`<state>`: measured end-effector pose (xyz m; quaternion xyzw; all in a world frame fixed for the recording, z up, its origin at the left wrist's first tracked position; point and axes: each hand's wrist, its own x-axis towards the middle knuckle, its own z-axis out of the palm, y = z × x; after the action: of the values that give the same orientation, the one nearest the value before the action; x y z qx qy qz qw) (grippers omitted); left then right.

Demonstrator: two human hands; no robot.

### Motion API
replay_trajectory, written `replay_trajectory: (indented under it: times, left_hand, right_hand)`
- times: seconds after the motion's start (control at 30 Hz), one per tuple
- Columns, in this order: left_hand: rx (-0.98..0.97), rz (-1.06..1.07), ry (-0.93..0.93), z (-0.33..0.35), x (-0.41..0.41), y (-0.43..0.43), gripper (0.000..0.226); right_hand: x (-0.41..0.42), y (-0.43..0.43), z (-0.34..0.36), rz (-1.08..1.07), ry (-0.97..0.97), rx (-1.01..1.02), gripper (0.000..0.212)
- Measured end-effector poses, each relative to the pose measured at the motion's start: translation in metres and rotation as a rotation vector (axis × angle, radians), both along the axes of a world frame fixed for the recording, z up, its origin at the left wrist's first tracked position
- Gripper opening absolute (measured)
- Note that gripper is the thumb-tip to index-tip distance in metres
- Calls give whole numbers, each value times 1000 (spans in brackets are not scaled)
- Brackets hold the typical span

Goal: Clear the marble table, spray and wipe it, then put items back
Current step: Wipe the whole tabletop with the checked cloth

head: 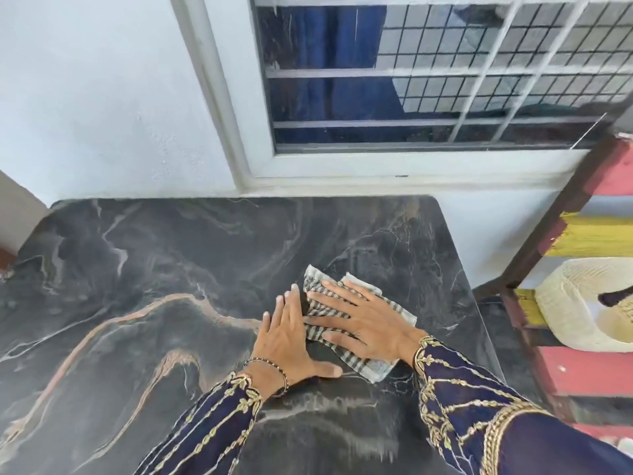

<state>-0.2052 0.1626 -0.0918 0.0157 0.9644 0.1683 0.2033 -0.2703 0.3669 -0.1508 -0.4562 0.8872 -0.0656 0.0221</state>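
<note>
Right hand (368,322) presses the cloth (346,317) flat, fingers spread; left hand (287,337), released, steadies the counter (137,286). Wipe in overlapping strokes to every edge.

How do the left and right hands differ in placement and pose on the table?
The right hand lies flat on the striped cloth with fingers spread; the left hand lies mostly on the bare marble table beside it, fingers close together. The left wrist wears a beaded bracelet; the right wrist shows none. Both lie palm down with straight fingers.
</note>
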Motion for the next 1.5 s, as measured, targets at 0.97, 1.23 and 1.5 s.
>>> replay_trajectory:
  times: [0.97,1.23,1.5]
  left_hand:
    - [-596,-133,-413,2,-108,39,142]
    - [-624,-124,-409,0,-110,40,141]
    - [-601,-101,-399,1,-108,40,140]
  right_hand:
    - [-201,3,2,-253,-42,25,53]
    - [-202,83,5,-370,-26,19,58]
    - [-185,106,5,-656,-46,9,56]
